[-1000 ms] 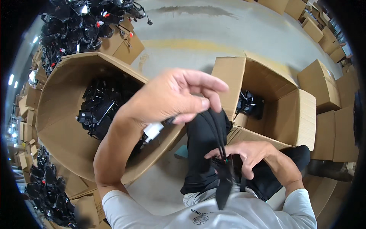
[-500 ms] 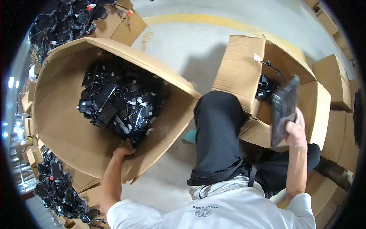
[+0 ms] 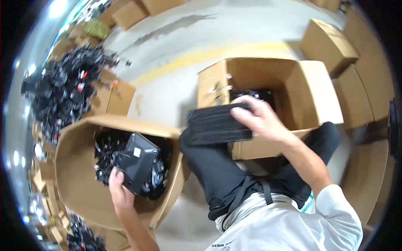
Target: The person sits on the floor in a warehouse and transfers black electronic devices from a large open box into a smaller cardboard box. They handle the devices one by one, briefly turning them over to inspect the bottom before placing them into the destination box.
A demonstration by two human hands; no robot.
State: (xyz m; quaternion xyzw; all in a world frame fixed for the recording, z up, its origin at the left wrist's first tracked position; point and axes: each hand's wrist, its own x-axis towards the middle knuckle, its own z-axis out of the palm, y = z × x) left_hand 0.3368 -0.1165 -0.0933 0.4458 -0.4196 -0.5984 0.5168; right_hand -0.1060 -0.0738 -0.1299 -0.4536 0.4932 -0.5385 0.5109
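Note:
My left hand is closed on the lower edge of a flat black plastic device with a small white label, lifted over the large left carton. Beneath it lies a heap of black electronic parts with cables and white tags. In my right hand is a black rectangular slab, its face smeared by motion. The thumb lies across the slab's top, which is above my knee and at the near left of the right carton. Black parts lie in that carton.
Big piles of black parts with red bits rise at the far left, beside another carton. Stacked cartons stand along the right. A yellow line crosses the grey floor. My legs lie between the two open cartons.
My left hand has come up from the heap with the black device. My right hand has moved left with the slab and turned it flatter. The whole view has shifted.

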